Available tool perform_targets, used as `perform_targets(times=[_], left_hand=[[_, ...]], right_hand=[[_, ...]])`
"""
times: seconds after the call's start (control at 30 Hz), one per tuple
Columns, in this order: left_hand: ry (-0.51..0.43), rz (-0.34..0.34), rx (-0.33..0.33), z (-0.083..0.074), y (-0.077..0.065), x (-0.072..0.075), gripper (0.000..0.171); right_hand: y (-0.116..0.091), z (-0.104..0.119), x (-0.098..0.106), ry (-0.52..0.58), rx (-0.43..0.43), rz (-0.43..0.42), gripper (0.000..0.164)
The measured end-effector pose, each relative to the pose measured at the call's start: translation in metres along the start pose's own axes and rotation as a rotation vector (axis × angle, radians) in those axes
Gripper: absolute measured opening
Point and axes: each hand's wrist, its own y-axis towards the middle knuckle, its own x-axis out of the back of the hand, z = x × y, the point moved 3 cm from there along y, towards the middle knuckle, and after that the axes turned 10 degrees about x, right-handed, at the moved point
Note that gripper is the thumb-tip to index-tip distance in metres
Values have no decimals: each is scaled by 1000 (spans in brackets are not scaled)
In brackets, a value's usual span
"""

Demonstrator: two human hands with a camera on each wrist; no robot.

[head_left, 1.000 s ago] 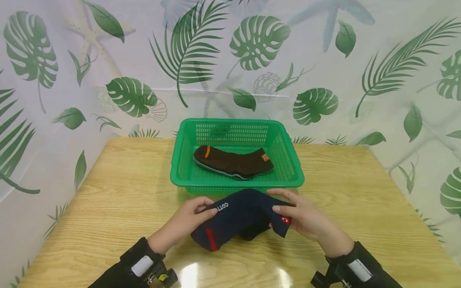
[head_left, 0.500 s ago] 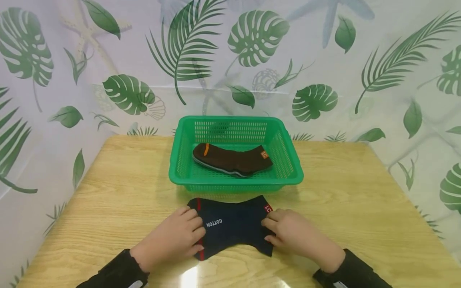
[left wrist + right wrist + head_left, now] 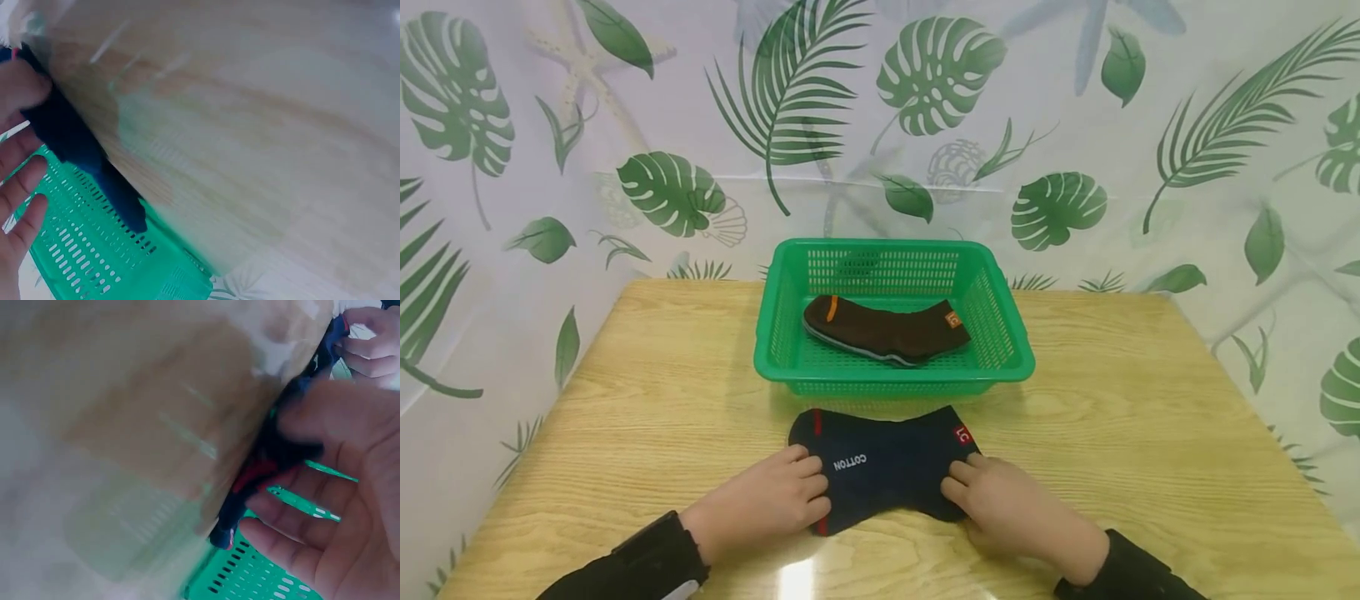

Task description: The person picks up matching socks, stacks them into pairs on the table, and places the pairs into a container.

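Note:
A dark blue sock with red stripes, white "COTTON" lettering and a red tag at the cuff lies flat on the table in the head view. At its toe end my left hand holds the near edge with bent fingers. The cuff end is gripped by my right hand, its fingers bent over the fabric. In the left wrist view, the thumb lies against the sock. The right wrist view has thumb and fingers on either side of the sock. Both palms are hidden from the head view.
Just beyond the sock stands a green plastic basket with slotted walls. Inside it lies a brown sock with an orange stripe and tag. A leaf-patterned cloth closes off the table's back and sides.
The blue sock, raised and bent between both hands a second ago, now lies flat on the table with its lettering turned around. Both hands have moved to its two ends.

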Motion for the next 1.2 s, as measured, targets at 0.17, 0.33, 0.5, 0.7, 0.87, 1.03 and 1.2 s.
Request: perform_targets(times=[0.17,0.33,0.5,0.7,0.87,1.03,1.2], left_hand=[[-80,-43,153,8,3,2,10],[-615,-79,592,25,5,19,13],[-1458,-81,1040,41,3,20,27],[-2038,6,1213,43,5,-5,40],[-2159,-9,1297,45,9,-24,41],[-2020,33,1385,46,10,-36,49],[-1913,71,1431,47,7,-45,47]], right_hand=[[0,-3,7,-30,-78,-60,19],[-4,-14,33,88,-258,-240,20],[-9,-29,50,640,-480,-449,20],[-3,-51,25,1271,-708,-511,36],[1,-65,0,1347,-847,-506,46],[3,-72,-8,1164,-879,-403,53],[4,-76,-11,980,-837,-347,52]])
